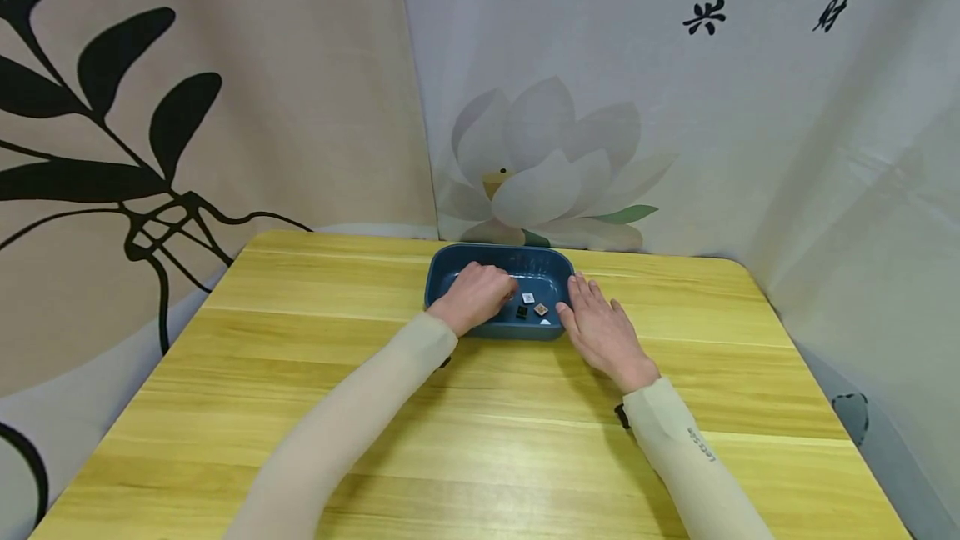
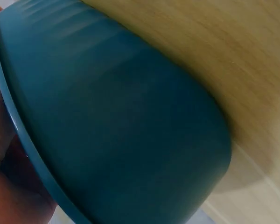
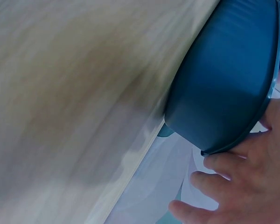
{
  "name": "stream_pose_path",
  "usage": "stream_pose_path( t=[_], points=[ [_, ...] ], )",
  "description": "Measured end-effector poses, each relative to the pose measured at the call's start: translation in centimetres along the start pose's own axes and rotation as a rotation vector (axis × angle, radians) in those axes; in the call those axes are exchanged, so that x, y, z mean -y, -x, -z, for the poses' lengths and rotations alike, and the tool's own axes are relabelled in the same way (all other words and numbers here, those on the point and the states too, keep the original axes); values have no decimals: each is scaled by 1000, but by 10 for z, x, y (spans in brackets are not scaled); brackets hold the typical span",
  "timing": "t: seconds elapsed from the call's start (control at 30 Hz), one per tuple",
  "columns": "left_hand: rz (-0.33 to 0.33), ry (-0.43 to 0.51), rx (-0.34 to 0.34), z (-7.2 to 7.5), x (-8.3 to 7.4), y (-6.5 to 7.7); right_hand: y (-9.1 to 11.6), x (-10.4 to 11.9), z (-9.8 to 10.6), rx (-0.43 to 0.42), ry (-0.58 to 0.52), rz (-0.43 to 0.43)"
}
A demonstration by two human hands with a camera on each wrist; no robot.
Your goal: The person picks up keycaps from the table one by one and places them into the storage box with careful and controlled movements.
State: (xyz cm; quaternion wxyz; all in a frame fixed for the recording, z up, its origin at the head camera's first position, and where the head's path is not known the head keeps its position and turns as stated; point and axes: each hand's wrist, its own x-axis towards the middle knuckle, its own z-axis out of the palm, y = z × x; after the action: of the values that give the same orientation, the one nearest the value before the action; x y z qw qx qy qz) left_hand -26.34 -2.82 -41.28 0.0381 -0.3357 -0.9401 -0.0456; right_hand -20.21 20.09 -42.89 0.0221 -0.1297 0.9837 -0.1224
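Observation:
A dark blue rectangular basin [image 1: 498, 330] stands near the table's back edge. My left hand [image 1: 477, 294] reaches over its near side with bent fingers, fingertips down inside; what they hold, if anything, I cannot tell. In the left wrist view, part of that hand [image 2: 16, 193] shows behind the basin wall [image 2: 116, 116]. To the right of the left fingers lie a small white tile [image 1: 528, 298], a black piece [image 1: 522, 312], a brown square piece [image 1: 542, 309] and a white piece [image 1: 545, 322]. My right hand [image 1: 603, 336] touches the basin's right rim, fingers extended and spread.
The wooden table [image 1: 480, 440] runs toward me from the basin. Behind its back edge hangs a pale curtain [image 1: 750, 148] with a printed lotus and dark characters. Another curtain [image 1: 337, 107] with black leaves hangs at the left.

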Motion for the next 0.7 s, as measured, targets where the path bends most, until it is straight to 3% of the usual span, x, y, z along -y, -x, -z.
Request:
stream_pose_path(
  t=[0.7],
  points=[
    [57, 11, 105, -3, 0, -13, -2, 1, -1, -4, -5, 4]
  ],
)
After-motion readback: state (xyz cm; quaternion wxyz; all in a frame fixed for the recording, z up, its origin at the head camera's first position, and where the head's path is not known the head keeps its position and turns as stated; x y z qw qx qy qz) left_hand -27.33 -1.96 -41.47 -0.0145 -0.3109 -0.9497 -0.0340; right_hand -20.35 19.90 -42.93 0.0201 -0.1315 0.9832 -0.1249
